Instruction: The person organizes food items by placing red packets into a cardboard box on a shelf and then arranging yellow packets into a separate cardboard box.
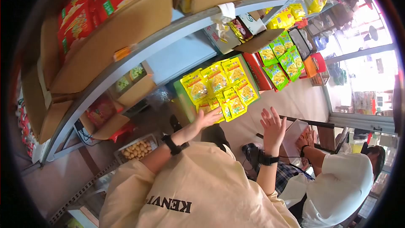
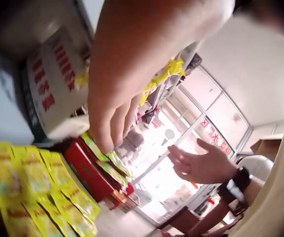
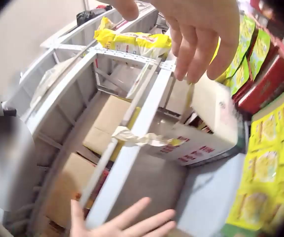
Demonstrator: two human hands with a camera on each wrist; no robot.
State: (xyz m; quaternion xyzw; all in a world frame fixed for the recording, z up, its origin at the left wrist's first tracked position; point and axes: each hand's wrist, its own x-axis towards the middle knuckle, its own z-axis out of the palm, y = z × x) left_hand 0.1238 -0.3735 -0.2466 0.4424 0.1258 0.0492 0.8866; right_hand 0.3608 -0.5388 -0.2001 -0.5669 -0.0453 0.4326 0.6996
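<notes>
Yellow snack packets (image 1: 217,78) lie in overlapping rows in a green-edged box on a shelf. My left hand (image 1: 206,118) is at the near left of these packets, its extended fingers overlapping their lower edge in the head view. To the right of the packets, my right hand (image 1: 273,130) is raised in the air, fingers spread and holding nothing. The left wrist view shows the left hand (image 2: 119,84) from close up, with the yellow packets (image 2: 28,180) below it. In the right wrist view, the right hand's (image 3: 201,34) fingers hang loosely.
Green snack packets (image 1: 280,63) stand beside a red box (image 1: 258,72). Cardboard boxes with red packets (image 1: 120,0) fill the upper shelf, edged by a grey metal rail (image 1: 145,42). A basket of round brown items (image 1: 137,150) sits low left. Another person (image 1: 337,185) in white sits at right.
</notes>
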